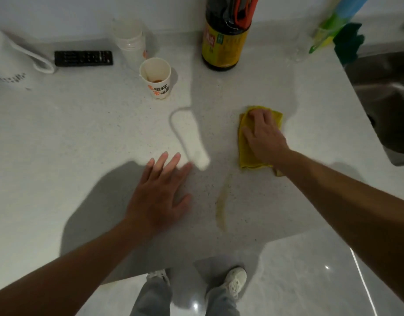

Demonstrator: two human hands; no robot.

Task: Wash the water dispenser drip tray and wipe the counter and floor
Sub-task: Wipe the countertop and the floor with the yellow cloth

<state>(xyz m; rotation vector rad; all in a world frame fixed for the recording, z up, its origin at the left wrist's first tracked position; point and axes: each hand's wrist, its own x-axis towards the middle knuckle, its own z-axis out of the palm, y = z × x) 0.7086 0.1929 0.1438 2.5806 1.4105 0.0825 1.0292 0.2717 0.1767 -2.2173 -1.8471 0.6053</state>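
Counter: pale speckled top; wet patch around centre, yellowish streak at 6 o'clock.
Right hand: my palm flat, fingers together, pressing the yellow cloth at 3 o'clock.
Left hand: my fingers spread, flat on the counter, at 7 o'clock.
Paper cup: upright at 11 o'clock.
Dark bottle: at 12 o'clock.
Sink: at 2 o'clock.
Drip tray: not visible.
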